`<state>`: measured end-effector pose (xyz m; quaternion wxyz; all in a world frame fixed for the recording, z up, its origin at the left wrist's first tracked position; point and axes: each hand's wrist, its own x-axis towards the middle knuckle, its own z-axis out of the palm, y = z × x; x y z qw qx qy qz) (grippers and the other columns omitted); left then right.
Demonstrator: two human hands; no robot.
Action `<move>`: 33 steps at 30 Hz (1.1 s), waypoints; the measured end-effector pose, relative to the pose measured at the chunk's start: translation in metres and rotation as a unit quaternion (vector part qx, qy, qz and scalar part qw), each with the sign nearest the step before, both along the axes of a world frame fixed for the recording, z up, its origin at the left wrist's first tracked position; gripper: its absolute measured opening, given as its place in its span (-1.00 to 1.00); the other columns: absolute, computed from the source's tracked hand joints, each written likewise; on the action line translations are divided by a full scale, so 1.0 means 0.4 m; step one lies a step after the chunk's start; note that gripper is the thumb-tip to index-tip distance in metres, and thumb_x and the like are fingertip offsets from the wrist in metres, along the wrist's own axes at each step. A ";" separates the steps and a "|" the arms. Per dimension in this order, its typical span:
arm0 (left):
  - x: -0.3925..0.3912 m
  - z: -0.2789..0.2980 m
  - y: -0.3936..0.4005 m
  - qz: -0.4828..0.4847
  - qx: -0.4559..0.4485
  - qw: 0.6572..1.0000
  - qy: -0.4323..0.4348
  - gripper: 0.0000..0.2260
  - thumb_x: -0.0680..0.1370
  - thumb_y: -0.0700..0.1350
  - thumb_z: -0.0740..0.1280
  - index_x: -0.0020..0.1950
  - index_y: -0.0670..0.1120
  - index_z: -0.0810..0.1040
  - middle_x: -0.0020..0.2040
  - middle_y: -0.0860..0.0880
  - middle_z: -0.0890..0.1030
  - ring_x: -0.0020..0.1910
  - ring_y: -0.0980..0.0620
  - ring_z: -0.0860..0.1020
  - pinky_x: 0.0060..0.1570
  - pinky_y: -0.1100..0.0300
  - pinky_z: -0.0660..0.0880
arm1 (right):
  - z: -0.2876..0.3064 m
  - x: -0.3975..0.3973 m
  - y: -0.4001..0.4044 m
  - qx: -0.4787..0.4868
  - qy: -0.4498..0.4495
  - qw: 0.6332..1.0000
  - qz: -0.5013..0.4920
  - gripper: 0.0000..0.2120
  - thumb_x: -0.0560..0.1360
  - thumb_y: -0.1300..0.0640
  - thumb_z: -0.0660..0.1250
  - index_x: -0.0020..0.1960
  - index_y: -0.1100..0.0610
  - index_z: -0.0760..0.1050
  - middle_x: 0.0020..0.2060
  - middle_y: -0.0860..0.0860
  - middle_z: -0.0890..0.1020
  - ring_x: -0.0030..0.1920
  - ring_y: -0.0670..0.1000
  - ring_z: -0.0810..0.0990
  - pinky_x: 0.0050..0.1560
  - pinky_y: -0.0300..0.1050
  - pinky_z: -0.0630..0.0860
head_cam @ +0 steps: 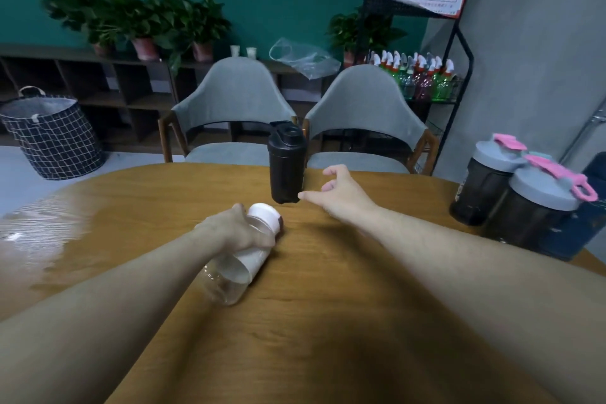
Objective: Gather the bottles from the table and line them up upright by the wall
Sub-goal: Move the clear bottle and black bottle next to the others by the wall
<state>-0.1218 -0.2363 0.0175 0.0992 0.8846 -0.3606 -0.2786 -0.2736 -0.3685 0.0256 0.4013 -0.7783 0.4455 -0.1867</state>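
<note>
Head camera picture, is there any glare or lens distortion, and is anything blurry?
Head view: window-like glare washes the left part of the round wooden table; wide-angle bending curves the table edge and stretches both forearms; the open right hand beside the black shaker bottle looks slightly soft, while the clear white-capped bottle in the left hand is fairly sharp.

Dim, soft light; glare is seen left on the table [98,207], edges are bowed, forearms are blurred.
</note>
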 end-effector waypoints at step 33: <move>-0.098 0.098 -0.032 -0.016 -0.439 0.892 0.109 -0.37 0.37 -0.03 0.60 0.32 0.06 0.35 0.08 0.15 0.55 0.06 0.15 0.56 -0.01 0.13 0.56 | 0.009 -0.106 -0.047 0.014 -0.176 0.983 -0.057 -0.15 0.36 -0.03 0.64 0.48 0.08 0.25 0.23 -0.07 0.50 0.22 -0.05 0.47 0.22 -0.10 0.46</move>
